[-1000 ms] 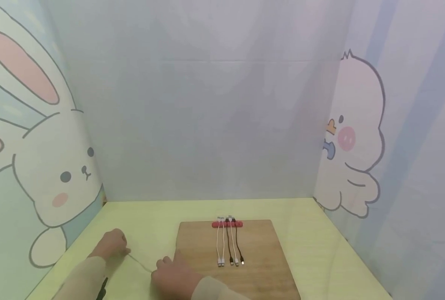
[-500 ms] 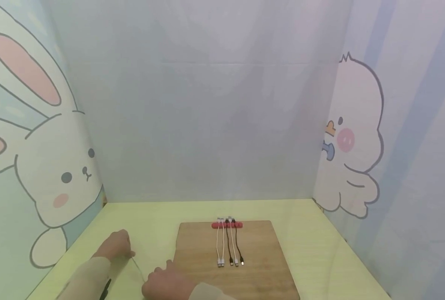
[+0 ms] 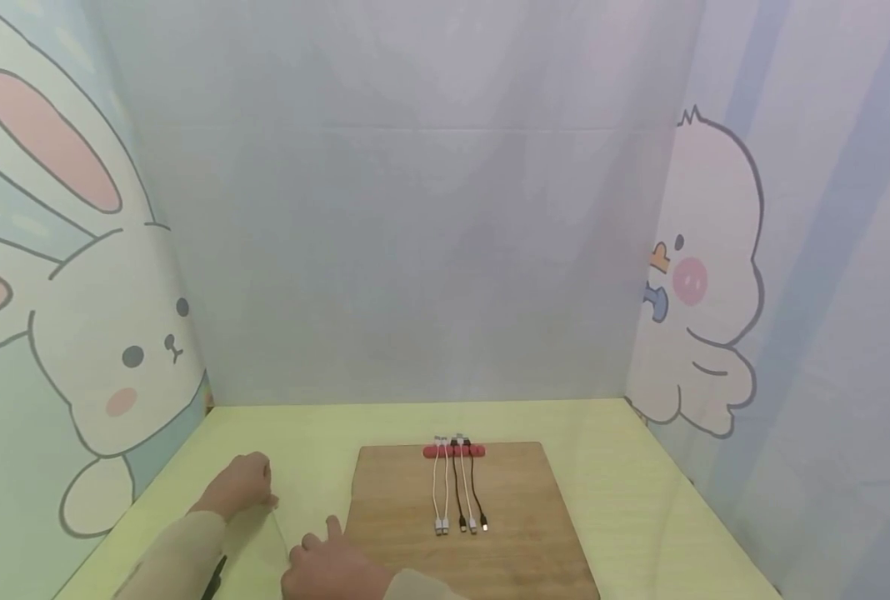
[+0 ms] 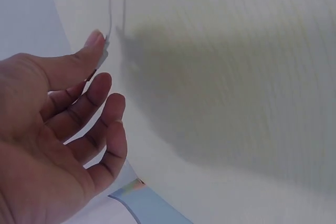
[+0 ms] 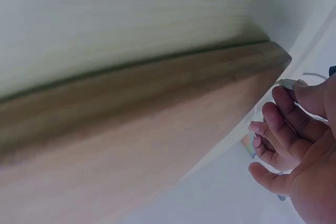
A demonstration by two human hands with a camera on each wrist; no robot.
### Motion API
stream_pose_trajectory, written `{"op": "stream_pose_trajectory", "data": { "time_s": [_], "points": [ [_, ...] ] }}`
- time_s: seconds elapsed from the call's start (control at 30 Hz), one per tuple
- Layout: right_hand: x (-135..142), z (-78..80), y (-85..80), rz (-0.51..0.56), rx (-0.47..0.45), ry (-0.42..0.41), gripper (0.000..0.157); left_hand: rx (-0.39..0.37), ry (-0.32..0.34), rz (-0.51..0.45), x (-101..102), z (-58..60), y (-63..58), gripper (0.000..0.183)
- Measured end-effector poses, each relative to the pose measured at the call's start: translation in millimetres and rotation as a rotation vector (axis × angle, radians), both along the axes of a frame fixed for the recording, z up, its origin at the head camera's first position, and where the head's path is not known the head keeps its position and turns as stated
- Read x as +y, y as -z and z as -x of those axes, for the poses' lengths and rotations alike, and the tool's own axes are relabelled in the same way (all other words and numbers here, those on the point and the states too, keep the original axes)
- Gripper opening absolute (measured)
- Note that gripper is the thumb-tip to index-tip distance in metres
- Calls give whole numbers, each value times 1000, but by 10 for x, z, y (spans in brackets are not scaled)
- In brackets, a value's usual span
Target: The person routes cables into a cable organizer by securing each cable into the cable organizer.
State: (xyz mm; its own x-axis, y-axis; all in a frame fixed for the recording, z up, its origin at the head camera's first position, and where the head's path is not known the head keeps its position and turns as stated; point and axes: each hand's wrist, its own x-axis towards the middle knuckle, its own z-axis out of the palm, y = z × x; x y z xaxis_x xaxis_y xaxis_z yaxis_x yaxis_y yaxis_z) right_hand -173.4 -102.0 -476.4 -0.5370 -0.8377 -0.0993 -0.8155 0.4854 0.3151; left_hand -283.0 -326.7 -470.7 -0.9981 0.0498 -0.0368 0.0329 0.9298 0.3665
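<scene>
A thin white cable (image 3: 280,530) runs between both hands over the table to the left of the wooden board. My left hand (image 3: 242,483) pinches one end; in the left wrist view the thumb and forefinger grip its light connector (image 4: 103,53), and the other fingers curl loosely. At the board's left edge, my right hand (image 3: 332,568) pinches the other end, where a pale connector (image 5: 287,83) shows between thumb and fingertip in the right wrist view. One right finger points up, away from the cable.
On the wooden board (image 3: 520,533), a red cable holder (image 3: 430,452) at the far edge carries several short white (image 3: 435,492) and black cables (image 3: 476,492), their lower plugs toward me. Curtains printed with cartoon animals enclose the pale yellow table (image 3: 610,467).
My right hand has shifted left and slightly nearer to me, its one finger lifting. The left hand has moved a little right, and the cable span between them now runs more steeply.
</scene>
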Motion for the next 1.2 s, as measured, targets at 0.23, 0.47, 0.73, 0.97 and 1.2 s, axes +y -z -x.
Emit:
{"op": "stream_pose_trajectory", "data": {
  "time_s": [0.23,0.47,0.73,0.97,1.2],
  "points": [
    [100,-7,-111,-4,156,-45,40,91,29,-50,141,50,-140,28],
    [177,12,-133,14,242,-66,28,127,33,-53,319,58,-289,25],
    [245,55,-148,13,250,-58,13,136,54,-30,495,59,-384,24],
    [330,85,-152,-10,341,-81,14,181,76,-25,688,53,-468,26],
    [468,110,-110,16,444,-117,18,201,97,-13,871,16,-551,26]
  ]
}}
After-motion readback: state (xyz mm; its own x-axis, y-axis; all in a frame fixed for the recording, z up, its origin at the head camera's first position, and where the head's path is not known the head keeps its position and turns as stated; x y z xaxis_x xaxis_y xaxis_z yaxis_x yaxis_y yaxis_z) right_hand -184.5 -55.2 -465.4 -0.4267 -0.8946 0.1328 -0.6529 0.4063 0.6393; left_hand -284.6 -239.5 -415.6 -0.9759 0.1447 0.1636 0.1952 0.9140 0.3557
